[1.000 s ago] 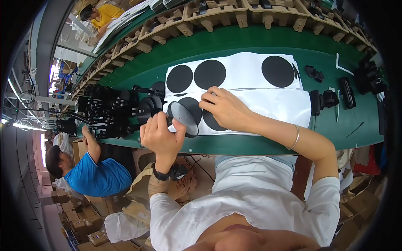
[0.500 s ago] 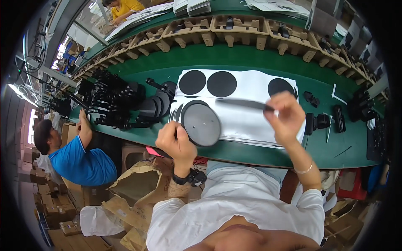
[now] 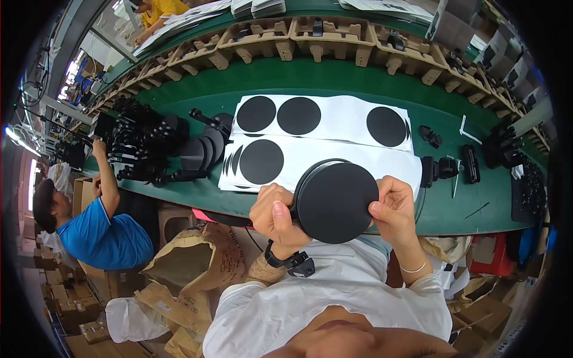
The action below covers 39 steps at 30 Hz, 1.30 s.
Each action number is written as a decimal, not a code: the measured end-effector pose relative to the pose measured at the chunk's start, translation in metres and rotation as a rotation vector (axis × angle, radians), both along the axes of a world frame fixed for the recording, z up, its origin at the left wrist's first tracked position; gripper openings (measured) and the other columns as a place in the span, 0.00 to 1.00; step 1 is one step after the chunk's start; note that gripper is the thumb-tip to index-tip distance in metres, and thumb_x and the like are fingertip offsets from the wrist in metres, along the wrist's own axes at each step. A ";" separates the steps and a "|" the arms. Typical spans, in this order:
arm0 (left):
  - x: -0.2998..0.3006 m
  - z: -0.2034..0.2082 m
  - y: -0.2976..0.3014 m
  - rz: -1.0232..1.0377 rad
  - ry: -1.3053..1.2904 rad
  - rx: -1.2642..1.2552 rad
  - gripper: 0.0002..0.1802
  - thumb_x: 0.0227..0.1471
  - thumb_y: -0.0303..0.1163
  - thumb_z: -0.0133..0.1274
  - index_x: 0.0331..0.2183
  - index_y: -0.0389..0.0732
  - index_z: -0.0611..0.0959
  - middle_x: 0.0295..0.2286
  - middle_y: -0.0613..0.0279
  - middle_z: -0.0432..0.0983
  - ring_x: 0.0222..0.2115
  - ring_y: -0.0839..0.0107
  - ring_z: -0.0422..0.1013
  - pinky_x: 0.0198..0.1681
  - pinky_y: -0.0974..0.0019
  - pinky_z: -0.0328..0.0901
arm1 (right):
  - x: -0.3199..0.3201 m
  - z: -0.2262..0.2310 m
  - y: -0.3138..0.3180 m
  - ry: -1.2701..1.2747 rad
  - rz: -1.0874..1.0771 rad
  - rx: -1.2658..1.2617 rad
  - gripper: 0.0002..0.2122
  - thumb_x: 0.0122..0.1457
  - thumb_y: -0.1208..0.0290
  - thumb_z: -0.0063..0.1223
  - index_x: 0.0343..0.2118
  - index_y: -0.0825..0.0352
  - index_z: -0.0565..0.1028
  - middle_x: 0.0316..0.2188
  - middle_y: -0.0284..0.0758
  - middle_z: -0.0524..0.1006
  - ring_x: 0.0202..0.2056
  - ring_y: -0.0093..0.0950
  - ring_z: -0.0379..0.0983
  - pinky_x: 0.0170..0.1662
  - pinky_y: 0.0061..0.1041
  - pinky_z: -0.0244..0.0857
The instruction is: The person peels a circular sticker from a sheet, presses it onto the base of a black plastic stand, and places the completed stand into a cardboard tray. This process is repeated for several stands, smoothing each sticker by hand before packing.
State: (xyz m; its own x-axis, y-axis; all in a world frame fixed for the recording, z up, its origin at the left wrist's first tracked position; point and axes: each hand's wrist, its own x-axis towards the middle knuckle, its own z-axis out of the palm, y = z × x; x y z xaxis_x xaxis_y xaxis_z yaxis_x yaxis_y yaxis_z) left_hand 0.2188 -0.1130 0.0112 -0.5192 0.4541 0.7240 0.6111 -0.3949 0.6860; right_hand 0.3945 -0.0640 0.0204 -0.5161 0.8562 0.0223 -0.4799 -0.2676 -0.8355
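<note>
"Where's the left hand (image 3: 279, 218)?"
"Clamped on the round plate's (image 3: 308, 171) left side."
"The black disc (image 3: 337, 204)?"
"Against the plate, over the bench's (image 3: 447, 218) front edge."
"Right hand (image 3: 392, 210)?"
"Thumb and finger pinch its right rim."

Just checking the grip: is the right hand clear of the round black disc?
No, the right hand touches the right edge of the round black disc.

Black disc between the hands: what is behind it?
Behind the black disc, a thin rim of another round piece shows at upper left, and white sheets beyond. The rest is covered.
</note>
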 end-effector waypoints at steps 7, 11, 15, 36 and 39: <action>0.002 -0.002 0.002 -0.008 0.004 0.025 0.20 0.46 0.35 0.37 0.09 0.38 0.62 0.07 0.63 0.55 0.09 0.70 0.52 0.19 0.67 0.47 | 0.002 -0.004 0.003 0.027 0.012 0.000 0.08 0.48 0.81 0.56 0.22 0.68 0.66 0.20 0.34 0.71 0.18 0.19 0.68 0.21 0.15 0.64; 0.001 -0.002 0.005 -0.008 0.005 0.049 0.20 0.46 0.36 0.37 0.08 0.38 0.62 0.07 0.63 0.55 0.09 0.71 0.52 0.19 0.67 0.47 | 0.003 -0.007 0.005 0.076 0.024 0.011 0.07 0.49 0.85 0.55 0.24 0.70 0.68 0.21 0.36 0.73 0.20 0.19 0.71 0.23 0.15 0.66; 0.001 0.001 0.005 -0.045 -0.033 0.047 0.20 0.46 0.36 0.37 0.08 0.38 0.62 0.07 0.63 0.56 0.09 0.71 0.52 0.19 0.67 0.47 | 0.003 -0.006 0.005 0.033 0.018 0.038 0.07 0.49 0.86 0.55 0.24 0.70 0.68 0.21 0.35 0.73 0.20 0.19 0.71 0.23 0.15 0.67; 0.003 -0.005 0.008 -0.025 0.331 0.164 0.17 0.43 0.32 0.40 0.09 0.38 0.65 0.08 0.63 0.58 0.09 0.69 0.54 0.19 0.66 0.49 | -0.004 0.006 0.026 -0.539 -0.179 0.178 0.09 0.43 0.82 0.63 0.20 0.72 0.70 0.18 0.34 0.75 0.17 0.16 0.71 0.21 0.13 0.67; 0.004 -0.007 0.011 -0.018 0.116 0.080 0.18 0.45 0.33 0.41 0.09 0.37 0.65 0.08 0.63 0.57 0.10 0.70 0.53 0.20 0.67 0.49 | 0.000 0.009 0.038 -0.764 -0.234 0.357 0.09 0.41 0.80 0.65 0.20 0.72 0.72 0.20 0.36 0.77 0.18 0.18 0.72 0.22 0.15 0.68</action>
